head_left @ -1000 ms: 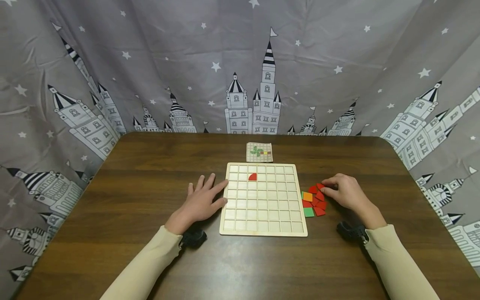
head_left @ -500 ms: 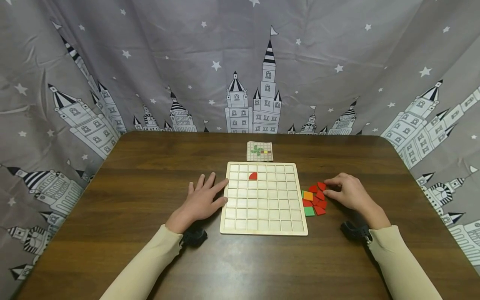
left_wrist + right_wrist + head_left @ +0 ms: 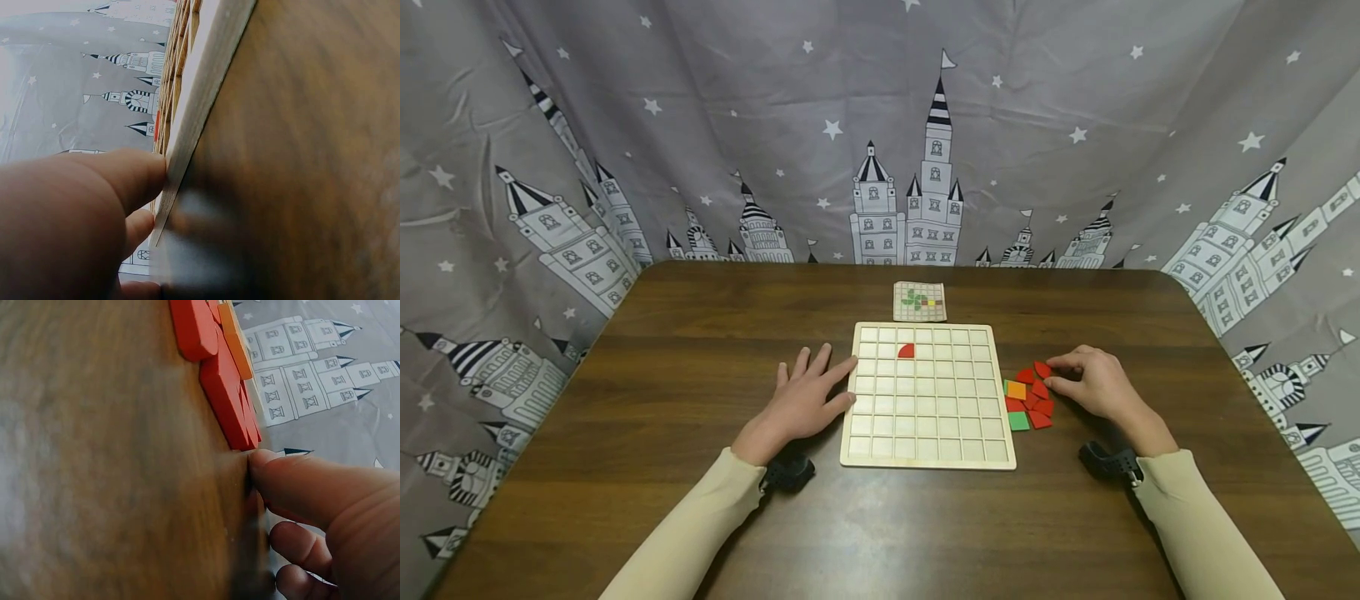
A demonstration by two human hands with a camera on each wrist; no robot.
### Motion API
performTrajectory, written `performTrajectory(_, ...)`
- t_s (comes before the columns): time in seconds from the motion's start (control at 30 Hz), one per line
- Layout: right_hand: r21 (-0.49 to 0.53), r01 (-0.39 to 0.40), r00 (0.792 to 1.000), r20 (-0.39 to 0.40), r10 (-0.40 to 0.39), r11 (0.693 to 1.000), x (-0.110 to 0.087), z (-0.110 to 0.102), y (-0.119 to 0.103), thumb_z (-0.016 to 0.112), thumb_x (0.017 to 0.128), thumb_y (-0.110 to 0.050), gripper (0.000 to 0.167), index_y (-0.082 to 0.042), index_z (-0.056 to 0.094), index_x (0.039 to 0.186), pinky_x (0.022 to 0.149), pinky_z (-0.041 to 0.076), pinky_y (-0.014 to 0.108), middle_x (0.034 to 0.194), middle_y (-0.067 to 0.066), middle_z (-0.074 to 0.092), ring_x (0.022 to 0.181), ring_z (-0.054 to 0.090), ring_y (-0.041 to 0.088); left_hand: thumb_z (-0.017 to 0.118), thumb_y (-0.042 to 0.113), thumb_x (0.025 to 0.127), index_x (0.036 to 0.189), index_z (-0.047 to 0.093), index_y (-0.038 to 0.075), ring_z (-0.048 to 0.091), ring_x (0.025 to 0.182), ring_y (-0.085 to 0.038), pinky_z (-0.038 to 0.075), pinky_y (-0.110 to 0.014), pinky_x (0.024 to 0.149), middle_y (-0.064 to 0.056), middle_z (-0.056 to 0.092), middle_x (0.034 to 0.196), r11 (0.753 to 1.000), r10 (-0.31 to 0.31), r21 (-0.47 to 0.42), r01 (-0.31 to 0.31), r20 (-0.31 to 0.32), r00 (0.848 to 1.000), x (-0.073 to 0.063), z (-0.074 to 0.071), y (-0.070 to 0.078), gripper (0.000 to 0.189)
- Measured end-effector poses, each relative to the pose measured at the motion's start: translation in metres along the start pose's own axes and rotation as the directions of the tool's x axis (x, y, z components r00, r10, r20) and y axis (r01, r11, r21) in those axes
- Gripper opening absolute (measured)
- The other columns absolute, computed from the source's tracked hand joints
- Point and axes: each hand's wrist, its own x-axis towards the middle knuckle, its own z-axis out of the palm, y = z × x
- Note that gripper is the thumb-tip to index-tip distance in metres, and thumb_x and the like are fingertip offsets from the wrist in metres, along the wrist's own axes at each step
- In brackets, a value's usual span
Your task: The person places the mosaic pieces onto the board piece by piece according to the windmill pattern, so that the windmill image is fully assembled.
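Observation:
My left hand lies flat with fingers spread, its thumb and index fingertips touching the left edge of the pale gridded wooden board. One red quarter-circle tile sits in a cell of the board's second row from the far side. To the right, my right hand is at the pile of colored tiles, thumb and index finger curved. Between their tips shows the end of a red tile; whether they pinch it cannot be made out. In the right wrist view, the thumb touches down beside the red tiles.
An orange square tile lies on top of the pile, with a green square tile at its near side. Behind the board is a small pattern card. A grey curtain hangs behind the brown table.
My right hand has shifted slightly to the right, uncovering more of the red tile at its fingertips. The left hand, the board and the tile on it stay put.

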Motion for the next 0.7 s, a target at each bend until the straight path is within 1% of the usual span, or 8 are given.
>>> performTrajectory(0.13,0.006,0.009,1.0,0.001,-0.009,1.0,0.0007,0.0002,-0.0001,0.081,0.085,-0.014,0.026,-0.002,0.079,0.107,0.071,0.046,0.038,0.092,0.014,0.072,0.079,0.058,0.023,0.051,0.042,0.104,0.161,0.034,0.025,0.002,0.156,-0.053,0.002,-0.08,0.116,-0.023,0.012,0.171,1.0,-0.004,-0.002,0.004,-0.003,1.0,-0.0005,0.0002,-0.0007,0.062)
performTrajectory(0.3,0.017,-0.002,1.0,0.0,0.002,1.0,0.0015,0.0,-0.0011,0.081,0.085,-0.014,0.025,-0.002,0.079,0.107,0.073,0.046,0.039,0.092,0.014,0.072,0.081,0.06,0.025,0.052,0.042,0.104,0.161,0.034,0.025,0.002,0.156,-0.053,0.002,-0.08,0.116,-0.023,0.012,0.171,1.0,-0.004,-0.007,0.004,-0.006,1.0,-0.0008,0.0006,-0.0014,0.062)
performTrajectory(0.4,0.023,-0.001,1.0,-0.009,0.001,1.0,0.0011,-0.0003,-0.0017,0.081,0.085,-0.013,0.025,-0.002,0.079,0.107,0.076,0.049,0.044,0.095,0.015,0.073,0.086,0.063,0.03,0.052,0.042,0.104,0.161,0.034,0.025,0.001,0.156,-0.053,0.002,-0.08,0.116,-0.023,0.012,0.171,1.0,-0.003,-0.006,0.003,-0.004,1.0,-0.0008,0.0006,-0.001,0.062)
performTrajectory(0.5,0.022,-0.007,1.0,-0.012,0.007,1.0,0.0008,-0.0007,-0.0021,0.08,0.085,-0.012,0.027,-0.001,0.078,0.109,0.084,0.052,0.052,0.102,0.019,0.075,0.094,0.067,0.037,0.051,0.041,0.104,0.161,0.034,0.025,0.001,0.156,-0.053,0.002,-0.08,0.116,-0.023,0.012,0.171,1.0,-0.001,-0.008,0.001,-0.002,1.0,-0.0008,0.0006,-0.0007,0.062)
performTrajectory(0.6,0.022,-0.03,1.0,-0.005,0.03,0.999,0.0007,-0.0009,-0.0022,0.079,0.086,-0.013,0.029,0.001,0.077,0.112,0.091,0.051,0.059,0.108,0.023,0.075,0.102,0.067,0.042,0.051,0.042,0.104,0.161,0.034,0.025,0.001,0.156,-0.052,0.002,-0.079,0.116,-0.022,0.011,0.171,1.0,-0.002,-0.012,0.002,-0.002,1.0,-0.0011,0.0003,-0.0004,0.062)
performTrajectory(0.7,0.026,-0.062,0.998,0.004,0.062,0.998,0.0008,-0.001,-0.0028,0.078,0.087,-0.014,0.03,0.001,0.076,0.113,0.094,0.05,0.061,0.111,0.024,0.075,0.106,0.067,0.045,0.051,0.041,0.104,0.161,0.034,0.025,0.001,0.157,-0.052,0.001,-0.079,0.116,-0.022,0.011,0.171,1.0,-0.002,-0.015,0.002,-0.002,1.0,-0.0012,0.0002,-0.0002,0.062)
